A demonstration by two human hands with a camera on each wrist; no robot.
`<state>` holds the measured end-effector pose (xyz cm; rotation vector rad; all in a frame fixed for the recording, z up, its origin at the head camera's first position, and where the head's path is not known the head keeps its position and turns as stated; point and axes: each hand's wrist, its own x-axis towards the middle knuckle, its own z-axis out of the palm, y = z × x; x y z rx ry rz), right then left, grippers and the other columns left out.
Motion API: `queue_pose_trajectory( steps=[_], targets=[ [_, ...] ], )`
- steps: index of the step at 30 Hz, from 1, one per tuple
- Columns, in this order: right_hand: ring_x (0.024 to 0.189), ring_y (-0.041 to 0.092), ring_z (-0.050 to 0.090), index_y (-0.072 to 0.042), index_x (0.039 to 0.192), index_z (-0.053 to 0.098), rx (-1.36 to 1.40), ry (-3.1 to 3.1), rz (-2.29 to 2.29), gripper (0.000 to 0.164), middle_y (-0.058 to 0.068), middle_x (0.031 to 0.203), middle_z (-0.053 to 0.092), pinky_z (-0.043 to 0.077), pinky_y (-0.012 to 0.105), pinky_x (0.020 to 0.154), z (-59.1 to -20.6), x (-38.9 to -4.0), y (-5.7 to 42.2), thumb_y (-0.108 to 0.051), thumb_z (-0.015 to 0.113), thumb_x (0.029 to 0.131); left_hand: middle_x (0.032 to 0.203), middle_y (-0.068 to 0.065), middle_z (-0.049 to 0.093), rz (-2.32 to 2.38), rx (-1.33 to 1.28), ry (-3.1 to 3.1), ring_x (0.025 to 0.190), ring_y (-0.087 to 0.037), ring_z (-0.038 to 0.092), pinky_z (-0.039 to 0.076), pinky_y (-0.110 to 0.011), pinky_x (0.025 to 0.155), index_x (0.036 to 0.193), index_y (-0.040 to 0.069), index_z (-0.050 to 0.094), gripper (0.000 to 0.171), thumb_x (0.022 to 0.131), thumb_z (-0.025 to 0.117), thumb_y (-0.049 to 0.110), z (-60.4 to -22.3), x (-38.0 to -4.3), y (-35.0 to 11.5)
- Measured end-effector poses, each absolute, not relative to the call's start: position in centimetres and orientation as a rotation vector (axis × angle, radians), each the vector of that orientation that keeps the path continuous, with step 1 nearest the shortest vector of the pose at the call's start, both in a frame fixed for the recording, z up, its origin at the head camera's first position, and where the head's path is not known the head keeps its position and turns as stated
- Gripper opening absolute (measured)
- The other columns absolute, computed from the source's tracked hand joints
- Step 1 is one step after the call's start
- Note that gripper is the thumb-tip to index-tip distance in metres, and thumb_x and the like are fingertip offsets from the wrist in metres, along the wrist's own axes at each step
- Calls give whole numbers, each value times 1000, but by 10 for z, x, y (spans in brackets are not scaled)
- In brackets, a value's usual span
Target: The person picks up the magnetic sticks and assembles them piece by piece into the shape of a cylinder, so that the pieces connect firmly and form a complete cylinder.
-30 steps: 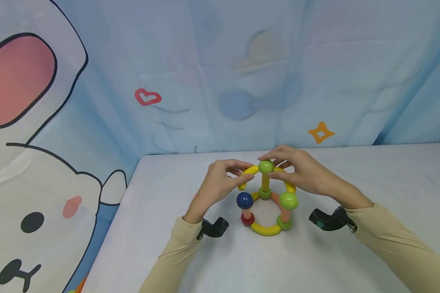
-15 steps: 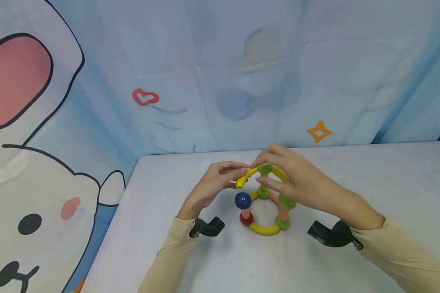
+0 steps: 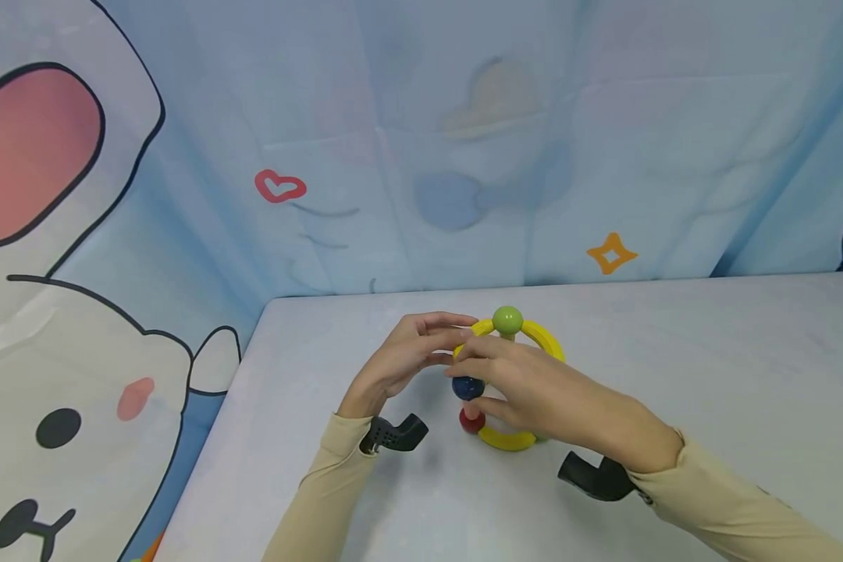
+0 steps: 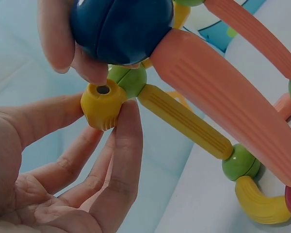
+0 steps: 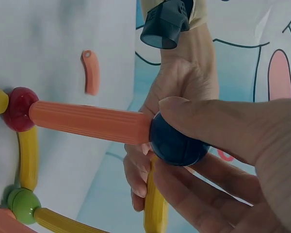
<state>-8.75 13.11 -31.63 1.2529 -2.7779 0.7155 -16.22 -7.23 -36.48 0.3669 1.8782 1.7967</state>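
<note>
A toy frame of magnetic rods and balls stands on the table. My left hand (image 3: 403, 355) pinches the free end of a yellow curved rod (image 4: 102, 109) between thumb and fingers; a dark hole shows in its end face. That rod's other end meets a light green ball (image 3: 508, 320) at the top. With thumb and fingers, my right hand (image 3: 541, 386) grips the dark blue ball (image 5: 177, 141), which sits on an upright pink rod (image 5: 89, 121) above a red ball (image 5: 20, 109). The right hand hides much of the frame's right side in the head view.
A loose pink curved rod (image 5: 91, 73) lies on the white table (image 3: 709, 375), seen in the right wrist view. Behind the table hangs a blue patterned curtain (image 3: 393, 94). Each wrist carries a black camera mount (image 3: 396, 433).
My right hand has left the top green ball and moved left and down to the dark blue ball. The left hand keeps hold of the yellow curved rod.
</note>
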Motion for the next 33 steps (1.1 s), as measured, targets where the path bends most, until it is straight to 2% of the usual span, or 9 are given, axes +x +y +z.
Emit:
queue_pose_trajectory(
  steps=[12, 22, 25, 29, 33],
  targets=[
    [107, 22, 66, -6, 117, 75, 1254, -2698, 818, 38, 6, 124, 66, 59, 36, 88, -323, -91, 130, -5, 90, 82, 123, -14, 72, 1784, 377, 1889, 97, -16, 68, 58, -37, 94, 136, -3, 65, 37, 102, 65, 12, -365, -164, -74],
    [111, 26, 66, -2, 116, 76, 1234, -2617, 725, 41, 11, 128, 66, 59, 40, 91, -326, -94, 129, -9, 93, 79, 119, -14, 76, 1755, 378, 1921, 96, -14, 70, 57, -36, 93, 135, -3, 66, 37, 100, 67, 8, -361, -164, -74],
    [109, 21, 65, -6, 117, 75, 1214, -2613, 781, 38, 6, 125, 66, 59, 37, 88, -326, -94, 133, -12, 91, 83, 117, -13, 76, 1752, 369, 1928, 94, -14, 70, 57, -34, 91, 134, -3, 67, 36, 100, 67, 8, -360, -163, -74],
    [95, 10, 61, -14, 121, 75, 1130, -2589, 937, 29, -4, 117, 64, 56, 30, 76, -320, -94, 145, -16, 82, 93, 121, -13, 73, 1763, 382, 1915, 97, -15, 68, 58, -36, 93, 133, -6, 66, 35, 103, 64, 11, -360, -163, -72],
    [91, 6, 61, -14, 122, 73, 1031, -2554, 1053, 25, -4, 115, 64, 56, 31, 74, -309, -98, 164, -12, 76, 97, 128, -16, 69, 1753, 379, 1926, 105, -18, 67, 59, -37, 94, 135, -5, 65, 35, 107, 60, 17, -360, -162, -71]
  ],
)
